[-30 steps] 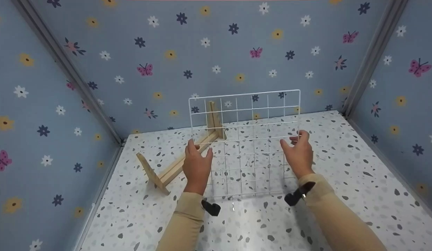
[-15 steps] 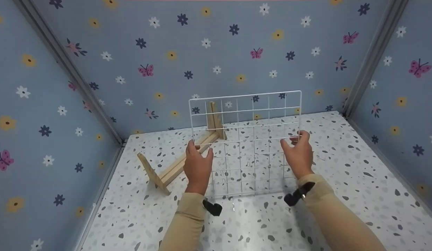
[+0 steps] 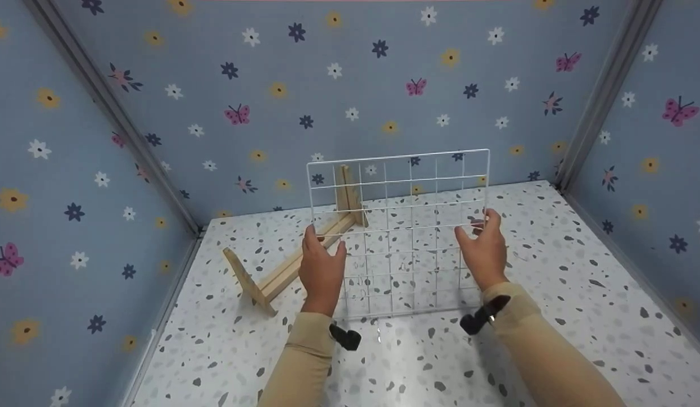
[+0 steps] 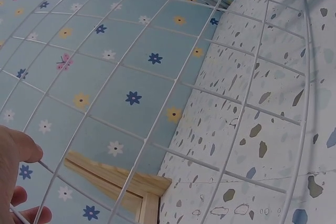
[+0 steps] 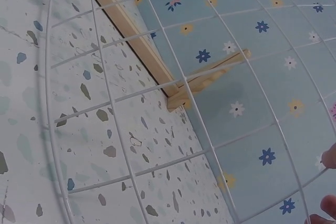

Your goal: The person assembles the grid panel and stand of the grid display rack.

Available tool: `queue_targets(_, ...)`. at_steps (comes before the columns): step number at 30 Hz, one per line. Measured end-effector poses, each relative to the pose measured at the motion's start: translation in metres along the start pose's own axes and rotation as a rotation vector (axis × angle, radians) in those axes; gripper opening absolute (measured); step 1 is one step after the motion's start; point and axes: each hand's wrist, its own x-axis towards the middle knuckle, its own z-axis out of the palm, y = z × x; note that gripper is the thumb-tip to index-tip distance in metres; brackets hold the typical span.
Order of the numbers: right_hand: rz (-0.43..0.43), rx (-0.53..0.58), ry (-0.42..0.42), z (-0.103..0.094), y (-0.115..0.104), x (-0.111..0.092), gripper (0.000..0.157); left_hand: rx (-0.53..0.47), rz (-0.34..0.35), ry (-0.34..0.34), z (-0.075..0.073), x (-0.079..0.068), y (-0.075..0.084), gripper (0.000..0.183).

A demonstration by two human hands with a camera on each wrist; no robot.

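Observation:
A white wire grid panel (image 3: 399, 157) is held tilted up in front of the person, its top edge away from them. My left hand (image 3: 321, 272) grips its left side wire, with thumb and fingers about the wires in the left wrist view. On the opposite side wire, my right hand (image 3: 486, 250) has hold at about the same height; only its fingertips enter the right wrist view. Whether the panel's lower edge touches the table is hard to tell. Behind the panel and to its left stands a wooden stand (image 3: 283, 277), a grooved crossbar with an upright at each end, partly hidden by my left hand.
The speckled white tabletop (image 3: 553, 339) is bounded by blue walls (image 3: 350, 62) printed with flowers and butterflies. Grey metal strips (image 3: 109, 107) run along the corners. The stand's far upright (image 3: 343, 195) is near the back wall.
The panel's top edge has dipped very slightly. Both hands keep the same hold, and the wooden stand stays where it was.

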Motion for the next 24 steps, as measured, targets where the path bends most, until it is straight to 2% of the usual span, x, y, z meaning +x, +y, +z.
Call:
queue_targets(9,-0.05,0.003,0.015,0.0,0.0015,-0.0009,0.078,-0.016,0.029,0.004,0.0012,-0.0004,-0.0025,0.076)
queue_targets(24,-0.064,0.035,0.028,0.0007,-0.0008,-0.0019,0.077,-0.019,0.017,0.017,-0.0003,0.0016,0.0003,0.074)
